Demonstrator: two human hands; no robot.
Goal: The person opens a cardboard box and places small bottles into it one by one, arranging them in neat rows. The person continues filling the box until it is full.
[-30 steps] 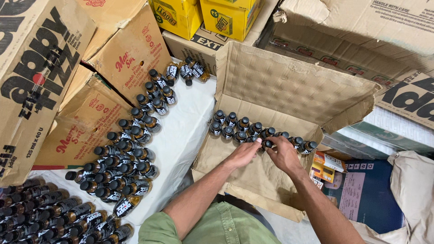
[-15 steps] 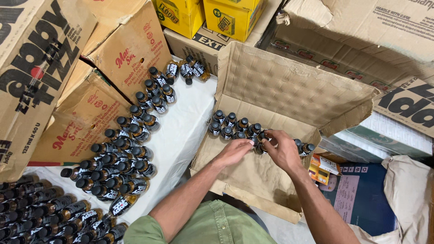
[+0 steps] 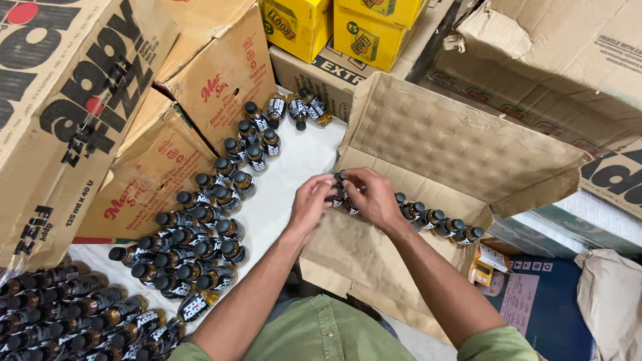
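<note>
Now we pinch small dark bottles (image 3: pixel 342 198) with left hand (image 3: pixel 311 202) and right hand (image 3: pixel 370 197) at the open carton's (image 3: pixel 428 144) left edge, best kept upright, rows tight.

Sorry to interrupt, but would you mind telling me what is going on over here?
A person in a green shirt has both hands on small dark bottles at the left end of a row lying in an open cardboard box. The left hand and right hand meet over those bottles, fingers closed around them. Many more of the same bottles stand on the white surface to the left, beside stacked cartons.
</note>
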